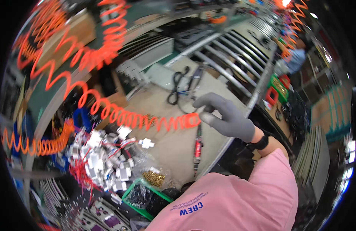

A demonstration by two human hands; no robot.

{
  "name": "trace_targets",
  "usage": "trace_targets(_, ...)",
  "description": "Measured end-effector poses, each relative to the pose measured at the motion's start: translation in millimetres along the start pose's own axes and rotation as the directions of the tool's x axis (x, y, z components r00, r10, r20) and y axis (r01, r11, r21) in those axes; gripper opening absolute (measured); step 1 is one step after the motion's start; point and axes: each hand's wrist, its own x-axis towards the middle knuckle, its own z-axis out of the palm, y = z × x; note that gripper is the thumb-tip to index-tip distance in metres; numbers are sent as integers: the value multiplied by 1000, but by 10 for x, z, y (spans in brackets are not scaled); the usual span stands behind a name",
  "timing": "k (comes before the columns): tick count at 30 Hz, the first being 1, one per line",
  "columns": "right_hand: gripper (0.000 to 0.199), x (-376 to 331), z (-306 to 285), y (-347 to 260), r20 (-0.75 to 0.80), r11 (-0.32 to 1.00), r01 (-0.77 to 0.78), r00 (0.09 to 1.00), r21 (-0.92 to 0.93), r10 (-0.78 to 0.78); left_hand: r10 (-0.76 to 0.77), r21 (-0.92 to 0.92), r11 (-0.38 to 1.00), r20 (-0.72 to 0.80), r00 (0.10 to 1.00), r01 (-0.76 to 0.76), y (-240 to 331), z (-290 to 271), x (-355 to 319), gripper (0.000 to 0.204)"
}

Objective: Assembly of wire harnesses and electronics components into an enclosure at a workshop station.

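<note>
1. My right hand point(228, 117), in a grey glove, is reaching out over the table point(174, 150); its grip is narrow, thumb and forefinger pinched at the end of the orange coiled hose point(147, 120). I can't tell for sure that the fingers actually clamp it.
2. The hose end sits just left of the fingertips; the coil runs away to the left, roughly level, then climbs up and left across the view.
3. A red-and-black power screwdriver point(197, 148) lies on the table just below the grip, long axis near vertical in the picture, top end toward the hand and the coil end.
4. My left hand is not in view, so the right is the nearer one by default.
5. Left of the tool: a heap of small white parts with red wires point(101, 159), brass screws point(154, 179), a green tray point(126, 196).
</note>
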Motion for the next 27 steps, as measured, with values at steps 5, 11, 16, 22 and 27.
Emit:
trace_targets(5,19,-1694,-586,315,-136,938,-339,928,73,346,-164,323,945,307,937,59,553,-100,935,26)
trace_targets(11,19,-3530,-724,662,-211,659,-647,633,385,745,-445,625,781,567,693,-9,1068,458,2452,26)
trace_targets(16,18,-4910,-901,856,-526,692,-665,497,280,690,-669,761,629,634,389,-159,1213,1393,3736,26)
trace_targets(22,15,-6487,-1204,668,-804,602,-765,199,230,560,-824,812,481,547,144,-331,1246,2443,4707,26)
trace_targets(27,25,-7756,-1465,484,-799,567,-610,-581,553,154,-893,810,393,448,27,-435,1294,2998,5020,26)
